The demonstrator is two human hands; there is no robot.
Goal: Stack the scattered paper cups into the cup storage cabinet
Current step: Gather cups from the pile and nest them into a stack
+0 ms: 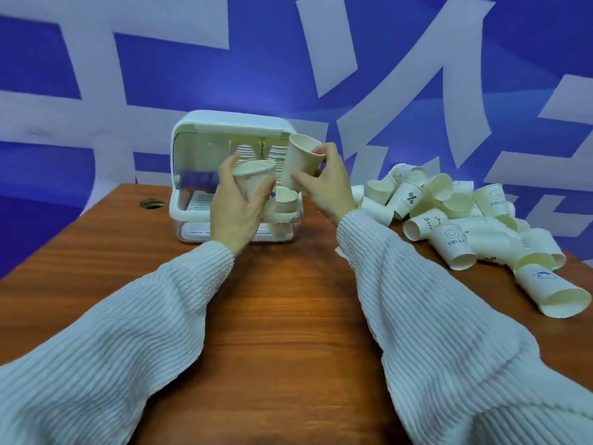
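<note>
two paper cups are held in front of the open cup storage cabinet [231, 130]: the left hand [236, 207] curls fingers and thumb round one cup [252, 178], the right hand [327, 184] pinches a tilted cup [300, 160]. scattered cups [465, 226] lie piled on the wooden table [282, 316] to the right.

A wooden table [282, 316] bears the cup cabinet [192, 200] and scattered paper cups [455, 220].

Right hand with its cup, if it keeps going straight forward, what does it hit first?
Likely the open white plastic cup storage cabinet: the right hand holds a white paper cup in front of the stacked cups inside. The gap is unclear.
</note>
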